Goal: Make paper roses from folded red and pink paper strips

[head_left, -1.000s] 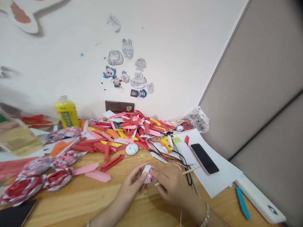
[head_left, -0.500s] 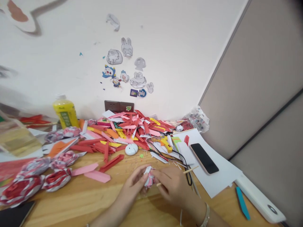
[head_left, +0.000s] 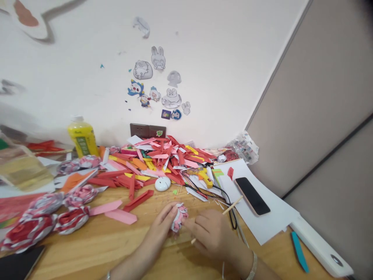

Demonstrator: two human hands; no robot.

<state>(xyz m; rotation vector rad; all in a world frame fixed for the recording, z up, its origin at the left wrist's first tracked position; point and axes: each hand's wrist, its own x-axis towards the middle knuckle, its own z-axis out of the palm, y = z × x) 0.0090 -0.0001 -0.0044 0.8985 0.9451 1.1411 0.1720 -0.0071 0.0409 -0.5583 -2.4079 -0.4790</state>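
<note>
"So, what's changed?"

"Left hand [head_left: 165,218], nearly closed, pinches the folded-paper piece [head_left: 180,218], now showing more pink; right hand [head_left: 210,231], curled round a stick [head_left: 232,205], has tipped it steeper."

"And around them?"

"Left, a yellow bottle [head_left: 83,139] on the wooden surface [head_left: 101,251]; far middle, paper strips [head_left: 159,156] below the white wall [head_left: 218,74]; right, a phone [head_left: 252,196]."
</note>
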